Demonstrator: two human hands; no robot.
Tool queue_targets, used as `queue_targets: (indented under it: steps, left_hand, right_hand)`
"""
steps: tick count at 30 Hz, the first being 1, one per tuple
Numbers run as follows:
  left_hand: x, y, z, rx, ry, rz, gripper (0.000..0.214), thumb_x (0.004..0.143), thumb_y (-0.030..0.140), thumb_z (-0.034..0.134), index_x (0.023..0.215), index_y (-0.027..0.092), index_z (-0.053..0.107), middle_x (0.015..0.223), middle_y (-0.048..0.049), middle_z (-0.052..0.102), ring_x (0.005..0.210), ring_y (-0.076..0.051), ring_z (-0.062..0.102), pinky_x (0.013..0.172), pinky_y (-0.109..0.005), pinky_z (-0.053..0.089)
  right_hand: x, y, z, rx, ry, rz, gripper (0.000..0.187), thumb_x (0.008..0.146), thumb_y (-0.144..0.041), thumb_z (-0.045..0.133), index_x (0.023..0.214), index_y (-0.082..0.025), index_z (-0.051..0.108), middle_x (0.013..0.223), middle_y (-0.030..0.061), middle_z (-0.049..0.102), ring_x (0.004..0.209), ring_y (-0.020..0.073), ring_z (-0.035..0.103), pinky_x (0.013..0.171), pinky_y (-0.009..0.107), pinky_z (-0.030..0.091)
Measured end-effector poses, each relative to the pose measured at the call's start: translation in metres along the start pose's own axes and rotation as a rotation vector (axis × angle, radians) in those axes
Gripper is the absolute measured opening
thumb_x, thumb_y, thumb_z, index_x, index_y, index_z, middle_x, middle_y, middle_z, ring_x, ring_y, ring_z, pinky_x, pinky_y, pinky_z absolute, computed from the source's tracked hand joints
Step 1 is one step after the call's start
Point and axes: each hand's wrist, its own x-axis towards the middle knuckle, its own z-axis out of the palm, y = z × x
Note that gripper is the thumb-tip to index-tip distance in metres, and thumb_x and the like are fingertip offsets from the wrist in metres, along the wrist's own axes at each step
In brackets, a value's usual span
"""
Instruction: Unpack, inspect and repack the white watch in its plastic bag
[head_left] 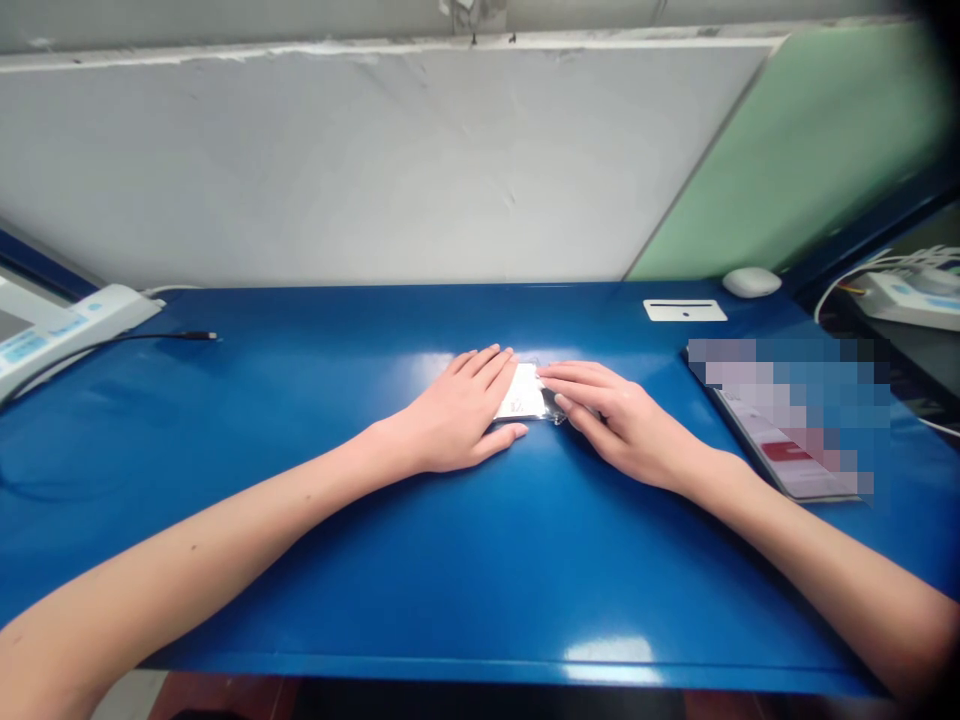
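Observation:
A small white packet [523, 392] in clear plastic lies on the blue table, with some dark print near its lower edge. My left hand [463, 408] rests flat over the packet's left part, its fingers stretched out and its thumb to the near side. At the right end, the clear plastic wrapper [553, 408] is crinkled. My right hand [611, 410] pinches that end between thumb and fingers. The packet's left part is hidden under my left hand.
A phone or tablet [780, 450], partly blurred out, lies at the right. Behind it are a white card-like piece [685, 310] with a dark slot and a white rounded case [751, 283]. A black cable [180, 337] and a white power strip [82, 325] are at the left.

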Motion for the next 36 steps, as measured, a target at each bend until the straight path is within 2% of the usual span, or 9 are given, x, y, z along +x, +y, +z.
queue_targets:
  steps: [7, 14, 24, 29, 34, 36]
  left_hand:
    - [0.001, -0.002, 0.0, 0.005, 0.009, 0.012, 0.076, 0.099, 0.055, 0.037, 0.149, -0.002, 0.029, 0.156, -0.0234, 0.031, 0.146, -0.037, 0.027, 0.118, -0.047, 0.023]
    - [0.001, -0.002, 0.002, 0.003, 0.016, 0.011, 0.075, 0.099, 0.055, 0.036, 0.149, 0.0, 0.029, 0.156, -0.023, 0.032, 0.146, -0.037, 0.027, 0.118, -0.048, 0.023]
    - [0.0, -0.001, 0.0, -0.015, 0.015, 0.004, 0.074, 0.099, 0.055, 0.037, 0.149, 0.0, 0.03, 0.156, -0.0238, 0.032, 0.146, -0.037, 0.028, 0.118, -0.048, 0.023]
    - [0.001, 0.0, 0.0, -0.019, 0.012, 0.0, 0.074, 0.099, 0.054, 0.038, 0.149, 0.0, 0.03, 0.156, -0.0237, 0.032, 0.146, -0.037, 0.026, 0.118, -0.048, 0.022]
    - [0.0, -0.001, 0.002, -0.001, 0.032, 0.005, 0.075, 0.099, 0.054, 0.037, 0.148, -0.002, 0.031, 0.155, -0.0244, 0.034, 0.145, -0.038, 0.028, 0.118, -0.048, 0.023]
    - [0.0, 0.0, 0.002, 0.009, 0.034, 0.006, 0.074, 0.099, 0.053, 0.037, 0.148, -0.002, 0.032, 0.154, -0.0244, 0.035, 0.145, -0.038, 0.03, 0.118, -0.048, 0.024]
  right_hand:
    - [0.0, 0.001, 0.008, -0.041, 0.059, -0.036, 0.032, 0.097, -0.016, 0.047, 0.123, -0.009, 0.065, 0.127, 0.0162, 0.067, 0.121, 0.0254, 0.06, 0.105, 0.043, 0.05]
    - [-0.001, 0.002, 0.009, -0.131, 0.085, -0.069, 0.034, 0.096, -0.015, 0.048, 0.124, -0.006, 0.064, 0.126, 0.0176, 0.068, 0.119, 0.0272, 0.061, 0.101, 0.044, 0.052]
    - [0.0, -0.003, 0.008, -0.213, 0.062, -0.078, 0.034, 0.096, -0.016, 0.046, 0.126, -0.013, 0.062, 0.128, 0.015, 0.067, 0.119, 0.0294, 0.061, 0.099, 0.051, 0.052]
    - [0.002, -0.009, 0.01, -0.356, 0.08, -0.142, 0.033, 0.096, -0.013, 0.044, 0.122, -0.009, 0.063, 0.124, 0.0162, 0.069, 0.113, 0.0294, 0.065, 0.105, 0.052, 0.047]
    - [0.005, -0.024, 0.016, -0.581, 0.042, -0.098, 0.036, 0.091, -0.006, 0.043, 0.119, -0.001, 0.065, 0.124, 0.0227, 0.068, 0.118, 0.0358, 0.062, 0.112, 0.058, 0.038]
    - [0.006, -0.029, 0.018, -0.62, 0.018, -0.076, 0.037, 0.091, -0.005, 0.041, 0.119, 0.0, 0.065, 0.125, 0.0244, 0.066, 0.12, 0.0365, 0.061, 0.112, 0.059, 0.037]
